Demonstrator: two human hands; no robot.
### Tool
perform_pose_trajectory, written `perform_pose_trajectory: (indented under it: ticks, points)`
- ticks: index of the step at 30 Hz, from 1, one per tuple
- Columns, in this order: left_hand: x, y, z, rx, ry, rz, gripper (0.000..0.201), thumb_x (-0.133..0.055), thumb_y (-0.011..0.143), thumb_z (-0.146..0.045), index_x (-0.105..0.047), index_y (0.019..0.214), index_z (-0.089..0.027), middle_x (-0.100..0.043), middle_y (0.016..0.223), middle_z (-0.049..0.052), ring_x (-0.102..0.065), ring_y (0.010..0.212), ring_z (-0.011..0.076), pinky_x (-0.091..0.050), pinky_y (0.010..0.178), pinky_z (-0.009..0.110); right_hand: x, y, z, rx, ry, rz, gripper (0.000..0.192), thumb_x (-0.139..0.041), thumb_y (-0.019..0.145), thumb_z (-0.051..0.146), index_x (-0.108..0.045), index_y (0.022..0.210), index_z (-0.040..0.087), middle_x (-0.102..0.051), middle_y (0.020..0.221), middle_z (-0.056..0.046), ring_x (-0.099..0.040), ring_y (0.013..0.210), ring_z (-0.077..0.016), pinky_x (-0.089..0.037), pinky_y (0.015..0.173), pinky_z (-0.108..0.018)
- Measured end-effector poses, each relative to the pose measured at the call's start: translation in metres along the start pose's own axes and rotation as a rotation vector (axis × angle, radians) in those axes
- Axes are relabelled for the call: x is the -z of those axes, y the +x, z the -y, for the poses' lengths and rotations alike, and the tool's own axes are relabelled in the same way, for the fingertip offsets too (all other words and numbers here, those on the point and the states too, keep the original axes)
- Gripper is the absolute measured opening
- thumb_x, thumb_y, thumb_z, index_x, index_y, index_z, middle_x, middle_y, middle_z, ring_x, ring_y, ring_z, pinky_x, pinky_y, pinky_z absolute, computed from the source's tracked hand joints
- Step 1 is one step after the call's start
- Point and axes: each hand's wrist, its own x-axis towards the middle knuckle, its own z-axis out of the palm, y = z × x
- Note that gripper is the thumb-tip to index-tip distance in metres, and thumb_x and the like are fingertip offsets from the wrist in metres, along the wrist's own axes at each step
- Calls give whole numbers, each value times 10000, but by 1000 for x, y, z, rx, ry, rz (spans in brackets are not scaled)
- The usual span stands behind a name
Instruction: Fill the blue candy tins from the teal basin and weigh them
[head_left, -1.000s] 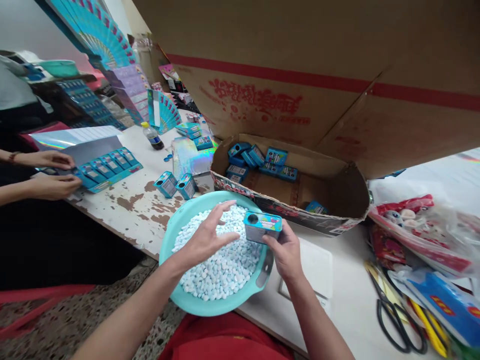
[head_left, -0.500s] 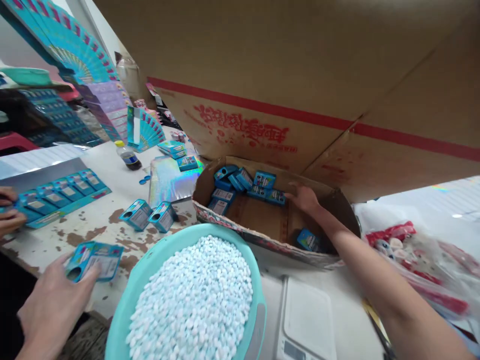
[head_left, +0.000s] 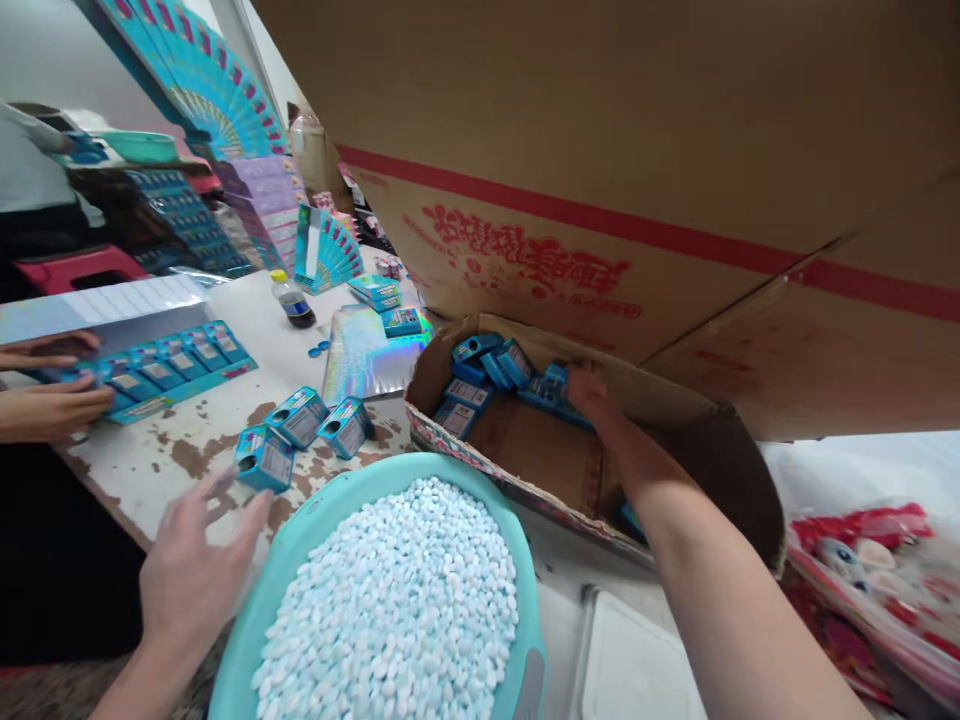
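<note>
My left hand (head_left: 199, 555) is open, thumb and fingers spread, just in front of a small blue box (head_left: 265, 460) that stands on the table with a round hole in its top. Two more such blue boxes, one (head_left: 298, 416) behind it and another (head_left: 346, 428) to its right, stand close by. Inside a low cardboard carton (head_left: 525, 455), my right hand (head_left: 587, 390) is closed over a small blue box (head_left: 555, 377), its fingers partly hidden. Several like boxes lie at the carton's left end. A turquoise basin (head_left: 529, 590) full of pale blue-white pellets (head_left: 397, 610) sits between my arms.
At the left, a co-worker's hands (head_left: 56, 400) touch a row of blue boxes in a display tray (head_left: 187, 395). A bottle (head_left: 292, 300) with dark liquid stands behind. A large cardboard sheet (head_left: 600, 200) rises behind the carton. A white scale (head_left: 637, 660) and bagged red items (head_left: 877, 570) lie right.
My left hand has let go of a blue box, which now stands beside the other two. My right hand has moved onto a blue box in the carton. The view has shifted left.
</note>
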Motion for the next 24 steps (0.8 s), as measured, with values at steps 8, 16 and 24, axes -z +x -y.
perform_pose_trajectory:
  ticks: [8,16,24]
  points:
    - [-28,-65,-19,-574,-54,490,579,-520,866,-524,-492,1361,-226,-591,1358,105,-548,1256,311,-421,1077,441,84,-113,-17,118,238,6,441,-774,661,417,-637,996,165,-702,858,-13,-649,826,-201,-515,781,-333]
    - [-12,-77,-41,-503,232,680,706,-376,923,-542,-425,1420,-42,-508,1391,228,-454,1289,369,-350,1070,488,98,-318,-28,-74,963,-168,580,-796,694,404,-600,1216,246,-702,1115,-88,-666,997,-254,-516,926,-445]
    - [-11,-91,-77,-490,275,816,582,-394,916,-524,-539,1352,-167,-549,1328,211,-468,1208,406,-361,970,576,20,-430,-47,-493,1339,32,546,-706,682,665,-665,1044,258,-746,920,-101,-695,714,-255,-580,655,-405]
